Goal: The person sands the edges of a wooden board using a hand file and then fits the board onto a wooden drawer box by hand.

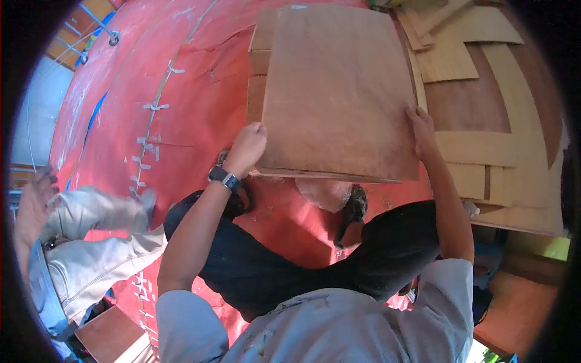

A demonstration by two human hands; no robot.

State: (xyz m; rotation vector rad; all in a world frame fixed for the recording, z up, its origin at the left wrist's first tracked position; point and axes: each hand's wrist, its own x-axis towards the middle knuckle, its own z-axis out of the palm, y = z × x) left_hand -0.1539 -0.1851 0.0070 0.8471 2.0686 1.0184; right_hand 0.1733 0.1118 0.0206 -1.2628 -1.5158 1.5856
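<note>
A brown plywood sheet (339, 91) lies in front of me, above the floor, on top of other boards (257, 94) whose edges stick out along its left side. My left hand (249, 145), with a watch on the wrist, is closed at the sheet's near left edge. My right hand (422, 127) grips the right edge, its fingers partly hidden by the wood. Beneath the near edge, a round pale object (324, 192) shows between my feet; I cannot make out what it is.
Several light and dark plywood pieces (466, 148) lie stacked at right. The red floor covering (200, 103) has taped seams. Another person in light trousers (91, 260) is close on my left, one hand (37, 190) blurred. A wooden block-like stack (115, 336) stands at lower left.
</note>
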